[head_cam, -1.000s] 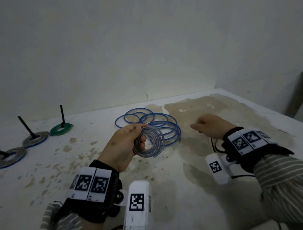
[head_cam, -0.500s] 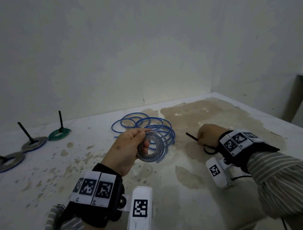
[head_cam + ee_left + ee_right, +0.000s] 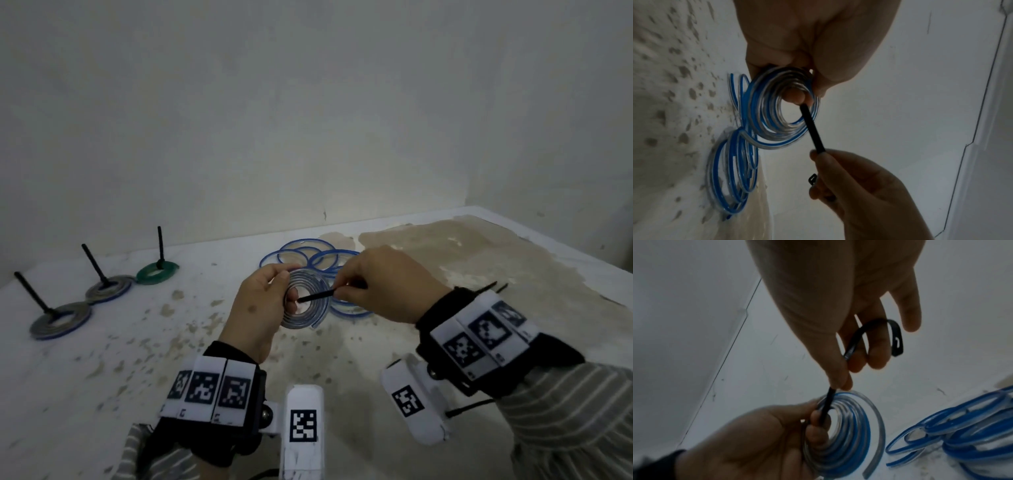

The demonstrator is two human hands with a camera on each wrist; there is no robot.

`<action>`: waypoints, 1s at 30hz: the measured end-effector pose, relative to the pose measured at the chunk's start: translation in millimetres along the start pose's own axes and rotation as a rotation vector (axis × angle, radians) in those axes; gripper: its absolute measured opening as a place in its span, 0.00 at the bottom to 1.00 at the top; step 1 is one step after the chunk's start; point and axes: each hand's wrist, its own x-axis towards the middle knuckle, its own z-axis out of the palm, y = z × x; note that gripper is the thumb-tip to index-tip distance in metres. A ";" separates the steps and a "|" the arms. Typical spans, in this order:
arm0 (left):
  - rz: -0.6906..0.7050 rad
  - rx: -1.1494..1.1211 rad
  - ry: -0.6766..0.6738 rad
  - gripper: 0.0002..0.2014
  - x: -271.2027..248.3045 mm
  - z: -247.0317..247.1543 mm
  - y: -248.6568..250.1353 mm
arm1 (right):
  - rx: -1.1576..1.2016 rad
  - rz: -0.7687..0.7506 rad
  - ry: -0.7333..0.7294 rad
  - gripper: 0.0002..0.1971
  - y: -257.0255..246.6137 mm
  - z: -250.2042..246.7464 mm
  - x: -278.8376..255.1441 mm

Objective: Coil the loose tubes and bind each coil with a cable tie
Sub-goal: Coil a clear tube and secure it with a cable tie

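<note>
Spanning stained white tabletop (image 3: pixel 102 359), pale bare walls (image 3: pixel 308 102), loose tubes (image 3: pixel 301 253)

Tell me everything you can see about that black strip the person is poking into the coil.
The cable tie is a thin, flat black strip, plastic by its look. The right hand pinches it between thumb and fingertip partway along. Its free tip points into the central hole of the coil of clear, blue-striped tube, beside a fingertip of the left hand, which grips that coil above the table. Behind the pinch the strip curls back through the right fingers, ending in a slotted head. It is not yet looped or fastened.
</note>
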 end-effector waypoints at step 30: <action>-0.038 -0.116 0.261 0.14 6.1 -86.9 1.8 | 0.469 -0.092 0.205 0.14 -81.1 80.6 68.4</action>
